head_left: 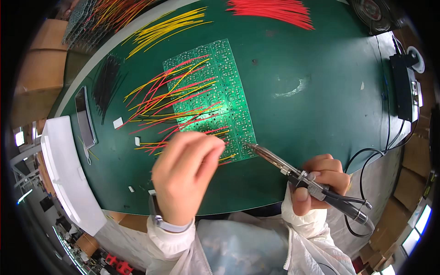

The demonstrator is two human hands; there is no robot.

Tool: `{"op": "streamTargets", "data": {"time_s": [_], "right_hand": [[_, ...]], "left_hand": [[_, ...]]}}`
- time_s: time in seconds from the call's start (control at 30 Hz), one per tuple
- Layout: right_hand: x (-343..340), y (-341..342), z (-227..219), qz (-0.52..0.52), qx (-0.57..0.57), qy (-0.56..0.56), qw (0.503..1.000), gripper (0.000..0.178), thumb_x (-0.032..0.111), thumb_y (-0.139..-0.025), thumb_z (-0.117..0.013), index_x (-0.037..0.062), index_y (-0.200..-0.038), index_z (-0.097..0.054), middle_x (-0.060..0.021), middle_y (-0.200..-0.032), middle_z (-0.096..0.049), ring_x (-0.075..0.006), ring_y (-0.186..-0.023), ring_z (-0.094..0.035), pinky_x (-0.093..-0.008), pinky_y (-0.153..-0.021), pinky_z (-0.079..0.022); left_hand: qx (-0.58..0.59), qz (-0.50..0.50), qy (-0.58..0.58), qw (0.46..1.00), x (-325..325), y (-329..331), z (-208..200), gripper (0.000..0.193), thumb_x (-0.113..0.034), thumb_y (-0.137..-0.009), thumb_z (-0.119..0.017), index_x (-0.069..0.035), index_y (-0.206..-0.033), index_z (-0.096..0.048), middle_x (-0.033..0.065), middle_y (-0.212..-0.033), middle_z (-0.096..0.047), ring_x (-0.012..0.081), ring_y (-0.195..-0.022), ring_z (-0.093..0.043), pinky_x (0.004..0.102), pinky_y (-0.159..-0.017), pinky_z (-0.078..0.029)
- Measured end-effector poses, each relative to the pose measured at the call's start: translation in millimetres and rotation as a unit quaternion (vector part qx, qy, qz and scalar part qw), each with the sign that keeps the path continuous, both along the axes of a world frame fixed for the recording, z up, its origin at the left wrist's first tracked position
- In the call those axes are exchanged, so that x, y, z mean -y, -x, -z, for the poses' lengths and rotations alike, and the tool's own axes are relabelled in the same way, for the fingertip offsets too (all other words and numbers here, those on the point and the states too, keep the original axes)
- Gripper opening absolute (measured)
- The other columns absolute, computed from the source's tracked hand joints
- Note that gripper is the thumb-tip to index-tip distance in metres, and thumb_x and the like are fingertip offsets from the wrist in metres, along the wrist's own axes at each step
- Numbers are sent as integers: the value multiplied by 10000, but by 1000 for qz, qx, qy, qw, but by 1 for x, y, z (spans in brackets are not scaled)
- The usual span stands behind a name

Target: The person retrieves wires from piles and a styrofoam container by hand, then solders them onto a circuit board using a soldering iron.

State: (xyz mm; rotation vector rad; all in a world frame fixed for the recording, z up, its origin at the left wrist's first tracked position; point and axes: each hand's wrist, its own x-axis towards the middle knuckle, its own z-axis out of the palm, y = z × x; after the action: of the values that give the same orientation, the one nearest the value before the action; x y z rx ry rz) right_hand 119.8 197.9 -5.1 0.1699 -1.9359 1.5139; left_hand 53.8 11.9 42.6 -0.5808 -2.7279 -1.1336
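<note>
A green circuit board panel (233, 91) lies on the table, with red wires (201, 94) and yellow wires (151, 84) spread across it and past its left edge. Over its lower left part my left hand (183, 172) is closed in a pinch; what sits between the fingertips is hidden. Wire ends stick out from under this hand. My right hand (323, 181) grips a soldering iron (300, 176) with a metal feed fitting and a black cable. Its tip points left, at the board's lower right corner. I cannot tell whether the tip touches.
Yellow wires (172, 27), red wires (270, 11) and black wires (107, 82) lie in bundles on the green table (284, 59). A phone (85, 117) rests at the left beside a white tray (68, 174). A black box (404, 87) with cables stands at the right.
</note>
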Motion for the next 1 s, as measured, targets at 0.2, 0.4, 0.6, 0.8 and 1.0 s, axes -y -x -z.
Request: {"op": "streamTargets", "data": {"time_s": [0.2,0.4,0.6,0.8,1.0], "right_hand": [[1,-2,6,19,5,-6,1000,328,177,-646,-667,52,-837,-432,-80,-691,-507,-161,-491,-483,-262,-447,-397],[1,-1,6,9,1,-8,1000,329,175,-638,-662,49,-835,-431,-80,-682,-506,-157,-477,-475,-261,-439,-391],[2,-2,6,-6,10,-1,1000,326,156,-619,-672,41,-826,-449,-83,-682,-510,-160,-488,-480,-261,-434,-398],[2,-2,4,-19,23,-5,1000,311,139,-602,-671,38,-814,-468,-86,-679,-510,-169,-496,-490,-264,-436,-407],[3,-2,4,-21,30,-8,999,309,139,-592,-671,41,-806,-471,-85,-684,-510,-169,-497,-489,-263,-439,-410]], "left_hand": [[21,7,20,1000,-1,-15,23,182,97,-649,-671,6,-796,-614,67,-756,-556,188,-636,-562,283,-546,-442],[26,19,5,999,0,-15,26,220,68,-634,-689,-6,-823,-602,60,-757,-538,203,-656,-544,306,-552,-436],[38,14,17,999,-3,-14,22,205,82,-639,-677,1,-814,-608,70,-764,-559,201,-657,-568,295,-564,-456],[25,19,54,998,-3,-16,19,208,67,-643,-675,-5,-825,-604,72,-782,-559,216,-669,-566,308,-591,-460],[23,9,57,998,-6,-16,18,202,65,-647,-674,-6,-823,-603,71,-783,-561,219,-673,-568,305,-593,-462]]}}
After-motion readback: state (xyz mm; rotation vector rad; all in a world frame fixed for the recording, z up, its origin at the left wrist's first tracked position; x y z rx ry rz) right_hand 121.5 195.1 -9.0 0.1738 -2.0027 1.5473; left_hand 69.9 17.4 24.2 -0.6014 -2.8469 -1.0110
